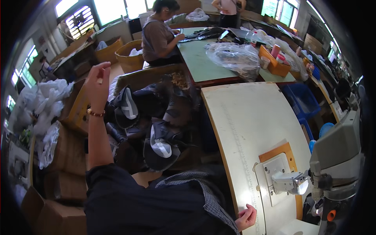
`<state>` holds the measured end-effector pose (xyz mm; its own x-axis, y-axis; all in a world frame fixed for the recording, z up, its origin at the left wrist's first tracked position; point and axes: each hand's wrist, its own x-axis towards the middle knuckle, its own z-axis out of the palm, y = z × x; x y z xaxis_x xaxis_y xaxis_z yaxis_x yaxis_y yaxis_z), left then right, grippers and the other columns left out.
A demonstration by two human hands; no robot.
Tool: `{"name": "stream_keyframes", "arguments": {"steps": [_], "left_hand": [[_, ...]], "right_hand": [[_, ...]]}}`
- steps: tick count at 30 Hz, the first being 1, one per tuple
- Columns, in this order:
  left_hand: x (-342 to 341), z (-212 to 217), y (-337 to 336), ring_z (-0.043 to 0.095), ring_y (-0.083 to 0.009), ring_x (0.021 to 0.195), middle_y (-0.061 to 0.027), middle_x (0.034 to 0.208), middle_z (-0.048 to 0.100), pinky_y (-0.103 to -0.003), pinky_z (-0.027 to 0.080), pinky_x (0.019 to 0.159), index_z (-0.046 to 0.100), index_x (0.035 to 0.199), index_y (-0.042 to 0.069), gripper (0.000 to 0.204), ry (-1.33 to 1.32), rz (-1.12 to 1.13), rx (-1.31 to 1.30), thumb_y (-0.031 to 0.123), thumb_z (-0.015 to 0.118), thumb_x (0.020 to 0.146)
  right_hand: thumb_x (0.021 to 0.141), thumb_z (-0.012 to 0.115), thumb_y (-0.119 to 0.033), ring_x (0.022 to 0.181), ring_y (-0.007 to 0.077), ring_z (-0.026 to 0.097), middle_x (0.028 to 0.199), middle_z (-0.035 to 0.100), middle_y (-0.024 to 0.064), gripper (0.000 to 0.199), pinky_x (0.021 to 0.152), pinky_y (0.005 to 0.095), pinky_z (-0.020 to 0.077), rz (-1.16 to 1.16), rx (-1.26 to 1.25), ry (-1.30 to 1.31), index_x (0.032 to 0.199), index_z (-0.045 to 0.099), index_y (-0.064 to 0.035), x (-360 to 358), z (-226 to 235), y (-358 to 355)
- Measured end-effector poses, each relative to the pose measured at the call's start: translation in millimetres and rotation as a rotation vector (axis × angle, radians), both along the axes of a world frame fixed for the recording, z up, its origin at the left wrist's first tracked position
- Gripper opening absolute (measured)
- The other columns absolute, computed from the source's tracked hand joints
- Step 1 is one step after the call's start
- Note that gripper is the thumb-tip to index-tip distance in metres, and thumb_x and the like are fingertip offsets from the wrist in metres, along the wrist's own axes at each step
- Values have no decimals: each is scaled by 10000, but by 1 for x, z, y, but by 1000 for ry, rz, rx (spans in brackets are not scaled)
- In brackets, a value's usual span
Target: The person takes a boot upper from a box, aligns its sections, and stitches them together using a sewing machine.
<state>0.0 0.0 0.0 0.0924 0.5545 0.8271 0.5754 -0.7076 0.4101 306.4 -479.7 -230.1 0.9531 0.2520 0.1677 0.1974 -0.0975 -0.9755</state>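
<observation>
My left hand (pixel 98 83) is raised above the left rim of a large box (pixel 129 77), a beaded bracelet on its wrist. Its fingers are bent together, and a small pale bit shows by them, too small to name. Inside the box lie several dark shoe uppers, among them one with a light grey panel (pixel 129 105) and another, nearer one (pixel 161 147). My right hand (pixel 246 217) rests at the near left edge of the white sewing table (pixel 243 117). Its fingers are curled in, and whatever they may hold is hidden.
A sewing machine (pixel 335 141) stands at the right of the table. Beyond is a green table (pixel 197 64) with plastic bags (pixel 231 56) and an orange bin (pixel 274 64). A seated person (pixel 160 37) works there. Blue crates (pixel 301 100) stand right, cardboard boxes (pixel 64 184) left.
</observation>
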Motion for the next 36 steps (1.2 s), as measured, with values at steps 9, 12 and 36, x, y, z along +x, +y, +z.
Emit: {"name": "stream_keyframes", "arguments": {"steps": [9, 12, 36], "left_hand": [[-133, -211, 121, 574, -398, 1143, -297, 1200, 591, -437, 456, 978, 611, 1139, -67, 691, 458, 585, -981, 507, 702, 764], [-120, -246, 118, 570, -387, 1157, -288, 1221, 584, -428, 455, 983, 609, 1150, -74, 697, 429, 566, -1094, 491, 718, 757], [171, -36, -10, 415, -105, 596, -69, 603, 495, -325, 381, 554, 549, 774, -38, 303, -202, -562, -322, 216, 598, 932]], "right_hand": [[969, 540, -167, 491, 157, 529, 599, 574, 51, 204, 478, 281, 449, 156, -250, 78, 1047, 679, -39, 2, 8, -17], [990, 493, -160, 501, 115, 517, 605, 563, 40, 228, 479, 280, 444, 171, -335, -83, 1033, 679, -35, -2, 19, -10], [885, 611, -36, 818, 151, 654, 986, 686, 110, 394, 723, 274, 521, 701, -154, -98, 1269, 524, -15, 18, 81, 85]]}}
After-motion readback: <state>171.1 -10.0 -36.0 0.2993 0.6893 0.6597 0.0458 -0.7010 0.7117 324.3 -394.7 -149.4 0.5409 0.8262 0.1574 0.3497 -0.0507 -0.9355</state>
